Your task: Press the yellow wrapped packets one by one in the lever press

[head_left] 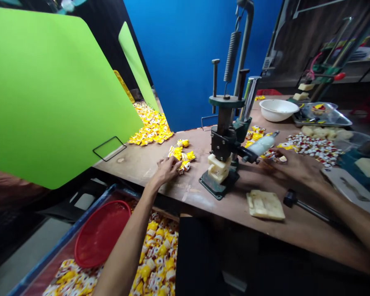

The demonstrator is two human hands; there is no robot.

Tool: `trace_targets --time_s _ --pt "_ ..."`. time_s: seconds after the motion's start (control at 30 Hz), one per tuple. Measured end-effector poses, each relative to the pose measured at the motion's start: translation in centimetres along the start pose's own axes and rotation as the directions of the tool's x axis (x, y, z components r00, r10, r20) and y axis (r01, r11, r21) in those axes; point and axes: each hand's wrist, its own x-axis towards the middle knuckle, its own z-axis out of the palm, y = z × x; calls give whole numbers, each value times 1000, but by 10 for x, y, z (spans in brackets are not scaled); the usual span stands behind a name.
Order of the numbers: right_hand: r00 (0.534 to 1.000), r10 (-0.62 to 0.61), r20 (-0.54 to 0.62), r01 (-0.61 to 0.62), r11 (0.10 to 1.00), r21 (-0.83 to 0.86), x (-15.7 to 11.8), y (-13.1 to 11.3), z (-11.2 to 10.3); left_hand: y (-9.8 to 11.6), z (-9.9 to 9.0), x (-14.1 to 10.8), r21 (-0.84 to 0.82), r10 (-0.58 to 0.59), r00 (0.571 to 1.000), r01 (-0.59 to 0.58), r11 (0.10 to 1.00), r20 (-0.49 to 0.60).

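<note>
My left hand [168,169] rests on the table at the near left side of a small cluster of yellow-and-white plastic figures [177,153]. Its fingers are curled together against a small figure, partly hidden beneath them. Between my hands stands a hand press [223,131] with a spring, its cream-coloured mould block [218,167] on the green base. Beyond the press's wrapped handle [262,144], my right hand [291,162] reaches low among small red-and-white parts [273,155]. Blur hides whether its fingers grip any of them.
A cream block [265,204] and a black-headed rod [305,207] lie at the front right. Farther back are a white bowl [279,111], a clear tray [323,115] and many small parts [317,148]. A red basin [103,234] sits over figures in a bin below left.
</note>
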Motion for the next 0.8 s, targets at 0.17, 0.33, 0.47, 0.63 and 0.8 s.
trace_targets --time_s 0.17,0.33,0.47,0.63,0.8 --pt "995 27 97 -57 944 326 -33 -16 -24 3 -7 0 -33 -51 979 46 998 -195" --pt "957 -78 280 -136 730 670 -77 -41 -18 67 8 -53 -400 -202 843 -17 916 -498" --pt "916 -286 282 -67 583 810 -106 -70 3 151 33 -117 -861 -58 988 156 483 146" --pt "915 -401 45 267 685 677 -133 -92 15 198 40 -150 -916 -41 916 396 -60 399" --pt "649 -750 -127 744 589 317 -148 -97 16 196 26 -160 -936 -107 934 348 58 341"
